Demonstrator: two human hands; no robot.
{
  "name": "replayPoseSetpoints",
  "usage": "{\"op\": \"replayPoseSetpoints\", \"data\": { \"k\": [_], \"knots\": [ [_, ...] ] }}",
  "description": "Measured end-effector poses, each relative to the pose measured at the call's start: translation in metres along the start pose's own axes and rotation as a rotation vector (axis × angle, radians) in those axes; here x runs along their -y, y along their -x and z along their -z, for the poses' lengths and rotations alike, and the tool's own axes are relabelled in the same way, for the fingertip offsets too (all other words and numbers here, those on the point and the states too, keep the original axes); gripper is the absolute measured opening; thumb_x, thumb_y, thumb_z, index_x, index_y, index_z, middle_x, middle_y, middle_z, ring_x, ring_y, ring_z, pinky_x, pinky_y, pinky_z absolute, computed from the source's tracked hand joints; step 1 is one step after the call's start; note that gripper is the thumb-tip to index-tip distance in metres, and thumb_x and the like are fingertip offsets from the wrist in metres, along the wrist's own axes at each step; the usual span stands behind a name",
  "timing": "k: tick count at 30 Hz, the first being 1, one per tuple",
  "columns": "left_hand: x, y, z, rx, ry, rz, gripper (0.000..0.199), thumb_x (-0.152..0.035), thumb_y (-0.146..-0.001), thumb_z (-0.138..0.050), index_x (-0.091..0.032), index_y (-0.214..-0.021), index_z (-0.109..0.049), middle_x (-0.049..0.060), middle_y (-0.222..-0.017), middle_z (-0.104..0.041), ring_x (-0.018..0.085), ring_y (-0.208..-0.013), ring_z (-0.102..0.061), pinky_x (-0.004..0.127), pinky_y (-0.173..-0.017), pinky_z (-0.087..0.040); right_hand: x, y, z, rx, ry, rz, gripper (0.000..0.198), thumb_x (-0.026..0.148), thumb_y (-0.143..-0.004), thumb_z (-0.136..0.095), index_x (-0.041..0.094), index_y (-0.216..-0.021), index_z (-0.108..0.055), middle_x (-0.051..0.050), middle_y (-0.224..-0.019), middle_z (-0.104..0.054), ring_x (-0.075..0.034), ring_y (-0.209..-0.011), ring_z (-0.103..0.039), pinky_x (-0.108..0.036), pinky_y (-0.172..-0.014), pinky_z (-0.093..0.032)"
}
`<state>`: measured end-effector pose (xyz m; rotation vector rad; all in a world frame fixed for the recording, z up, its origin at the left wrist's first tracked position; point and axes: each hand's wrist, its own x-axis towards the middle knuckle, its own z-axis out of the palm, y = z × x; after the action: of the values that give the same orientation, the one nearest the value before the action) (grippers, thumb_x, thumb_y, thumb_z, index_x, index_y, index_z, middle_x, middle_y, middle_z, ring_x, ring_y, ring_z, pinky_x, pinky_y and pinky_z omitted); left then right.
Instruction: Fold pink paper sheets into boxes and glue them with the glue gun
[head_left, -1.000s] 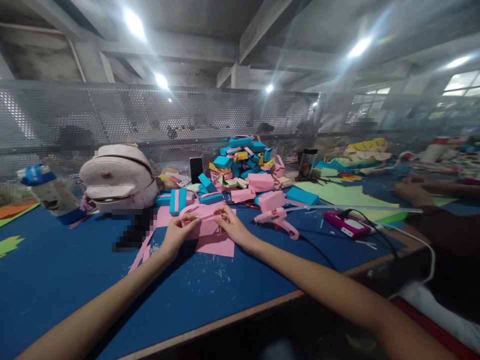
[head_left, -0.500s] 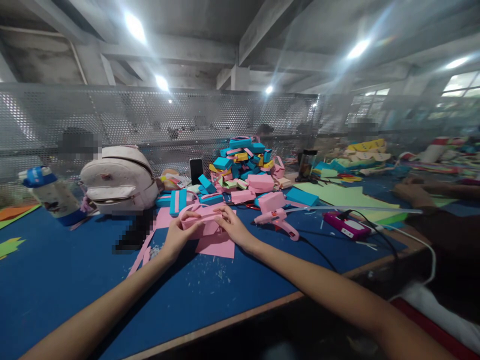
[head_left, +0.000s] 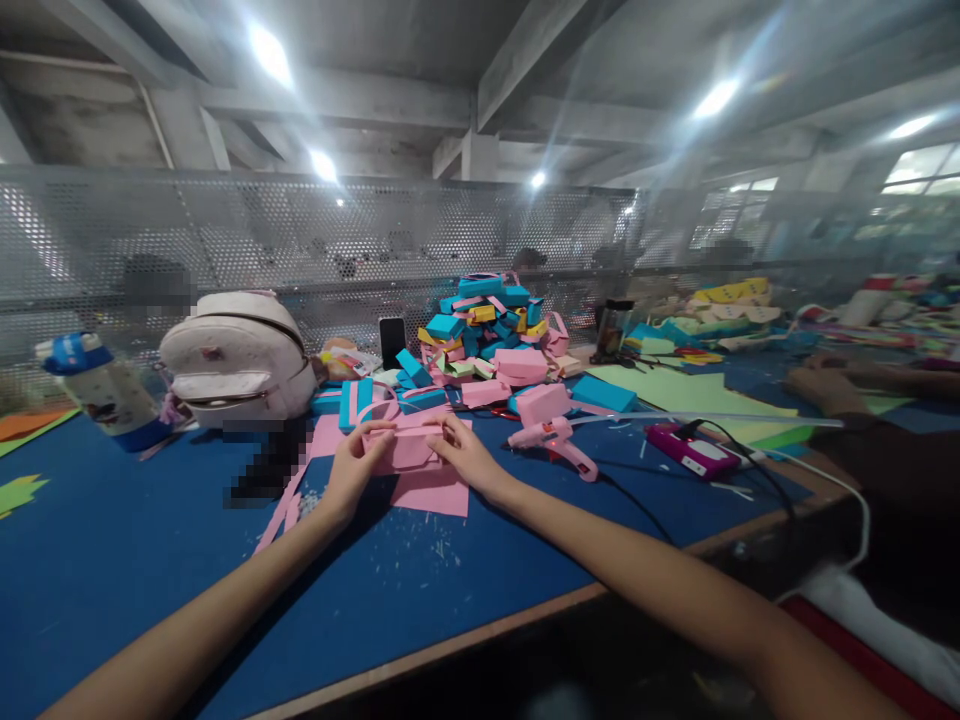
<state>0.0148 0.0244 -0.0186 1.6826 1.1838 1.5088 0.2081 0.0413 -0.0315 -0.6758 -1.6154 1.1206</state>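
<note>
Between my two hands is a small pink paper box with a curved strip handle. My left hand pinches its left end, thumb toward me. At the right end, the fingers and thumb of my right hand close on the same box. Under and in front of it lies a flat pink paper sheet. A pink glue gun rests right of my right hand, a clear glue stick jutting from its back. Behind my hands rises a heap of blue, pink and yellow paper boxes.
A white backpack and a bottle with a blue lid stand at left. A phone leans upright at the back. On the right are green paper sheets, a purple power bank with cables, and a co-worker's hands.
The pink box has tipped in my hands, so its broad front face shows more and its handle sits farther back. My fingers have shifted slightly along its edges.
</note>
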Motion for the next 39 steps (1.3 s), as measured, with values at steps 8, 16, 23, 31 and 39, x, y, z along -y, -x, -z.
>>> {"op": "replayPoseSetpoints", "data": {
  "k": [8, 16, 23, 31, 39],
  "knots": [
    [-0.011, 0.002, -0.003, -0.002, 0.045, -0.072, 0.043, -0.044, -0.078, -0.068, -0.022, -0.114, -0.062, 0.009, -0.124, -0.062, 0.029, -0.121, -0.052, 0.039, -0.101, -0.040, 0.002, 0.002, -0.003, 0.006, 0.065, 0.019, 0.032, 0.042, -0.082, -0.062, 0.024, -0.108, -0.054, 0.000, -0.095, -0.056, -0.013, -0.068, -0.054, -0.027, -0.063, -0.047],
    [-0.003, 0.003, -0.003, -0.043, 0.122, -0.033, 0.047, -0.040, -0.078, -0.068, -0.032, -0.121, -0.051, 0.004, -0.126, -0.059, 0.022, -0.109, -0.061, 0.036, -0.088, -0.051, 0.004, 0.005, -0.004, 0.025, 0.084, 0.054, 0.039, 0.033, -0.081, -0.064, 0.024, -0.116, -0.049, -0.004, -0.112, -0.058, -0.017, -0.087, -0.061, -0.032, -0.080, -0.050],
    [0.006, 0.001, -0.002, -0.057, 0.155, -0.012, 0.047, -0.038, -0.076, -0.070, -0.032, -0.119, -0.052, 0.004, -0.126, -0.059, 0.022, -0.111, -0.059, 0.040, -0.095, -0.048, 0.003, 0.005, -0.005, 0.028, 0.088, 0.064, 0.039, 0.032, -0.084, -0.060, 0.024, -0.118, -0.044, -0.006, -0.116, -0.056, -0.016, -0.083, -0.064, -0.033, -0.078, -0.053],
    [0.007, 0.001, -0.001, -0.050, 0.227, 0.016, 0.029, -0.048, -0.084, -0.059, -0.028, -0.105, -0.059, 0.003, -0.111, -0.063, 0.022, -0.101, -0.062, 0.039, -0.088, -0.053, 0.018, 0.012, -0.004, 0.005, 0.309, 0.153, 0.037, 0.028, -0.083, -0.060, 0.025, -0.118, -0.050, -0.005, -0.108, -0.060, -0.022, -0.093, -0.060, -0.038, -0.084, -0.047],
    [-0.002, 0.005, -0.005, -0.016, 0.258, -0.008, 0.039, -0.050, -0.087, -0.055, -0.026, -0.117, -0.053, 0.007, -0.134, -0.050, 0.027, -0.124, -0.049, 0.037, -0.089, -0.054, 0.119, -0.002, 0.027, 0.067, 0.945, 0.549, 0.042, 0.023, -0.085, -0.057, 0.026, -0.126, -0.050, -0.008, -0.125, -0.058, -0.030, -0.113, -0.053, -0.044, -0.094, -0.039]
  ]
}}
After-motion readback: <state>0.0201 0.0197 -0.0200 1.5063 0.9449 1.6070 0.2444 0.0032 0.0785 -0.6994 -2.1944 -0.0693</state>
